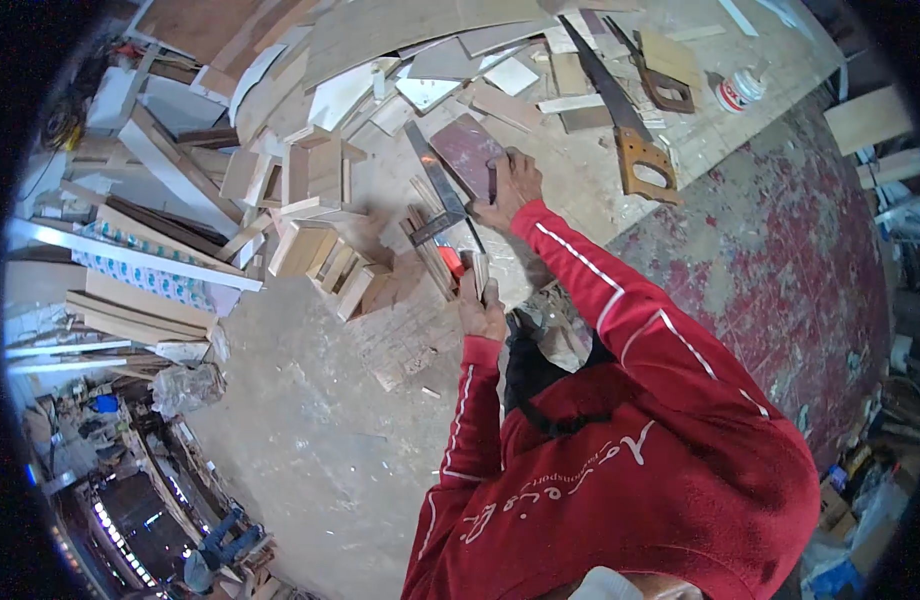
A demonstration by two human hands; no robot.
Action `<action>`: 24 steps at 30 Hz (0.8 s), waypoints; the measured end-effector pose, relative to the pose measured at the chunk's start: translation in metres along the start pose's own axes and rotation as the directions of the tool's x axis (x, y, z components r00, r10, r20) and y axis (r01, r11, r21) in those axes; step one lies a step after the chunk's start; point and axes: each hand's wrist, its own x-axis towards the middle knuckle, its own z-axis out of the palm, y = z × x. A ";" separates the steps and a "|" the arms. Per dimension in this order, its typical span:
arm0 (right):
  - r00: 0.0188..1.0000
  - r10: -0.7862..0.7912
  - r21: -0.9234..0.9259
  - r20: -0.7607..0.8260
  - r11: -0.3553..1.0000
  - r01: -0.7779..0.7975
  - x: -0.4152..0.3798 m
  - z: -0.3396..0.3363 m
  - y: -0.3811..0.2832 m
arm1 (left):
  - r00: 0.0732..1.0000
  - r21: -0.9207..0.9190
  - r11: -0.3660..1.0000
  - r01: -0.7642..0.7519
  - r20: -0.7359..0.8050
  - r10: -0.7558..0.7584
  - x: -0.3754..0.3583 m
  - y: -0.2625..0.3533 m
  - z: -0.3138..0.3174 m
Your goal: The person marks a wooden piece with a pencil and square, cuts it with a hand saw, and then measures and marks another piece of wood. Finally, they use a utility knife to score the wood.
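My right hand [512, 184] is closed on the near end of a reddish-brown board [462, 150], its fingers bent over the edge. Lower down, my left hand [482, 310] pinches a short, narrow wooden strip [481, 265] that points away from me. Between the hands and a little to the left lies a metal try square [435, 180], its long blade running alongside the board. Something red [450, 256] shows just left of my left fingertips, beside several thin wooden slats [428, 252]; part of it is hidden.
Small wooden box frames [315, 170] stand left of the hands, with a slatted one [350, 275] nearer me. A handsaw [620, 115], a second saw [660, 85] and a white tub [740, 90] lie at the right. Board offcuts [445, 60] cover the far side.
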 end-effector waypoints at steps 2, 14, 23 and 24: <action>1.000 0.011 0.001 0.002 1.000 -0.011 0.020 0.017 -0.010 | 0.957 0.076 0.956 -0.284 -0.049 0.288 0.006 -0.034 -0.004; 0.985 -0.175 -0.064 -0.006 0.983 0.175 0.077 0.031 -0.054 | 0.984 -0.122 0.979 -0.162 -0.092 0.151 -0.017 -0.033 -0.026; 0.983 -0.139 -0.155 -0.119 0.981 0.120 0.133 0.027 -0.028 | 0.980 -0.071 0.978 -0.196 0.007 0.197 0.005 -0.007 -0.034; 0.970 -0.167 -0.105 -0.177 0.983 0.150 0.131 0.019 -0.017 | 0.962 0.044 0.961 -0.273 -0.013 0.274 0.012 -0.011 -0.029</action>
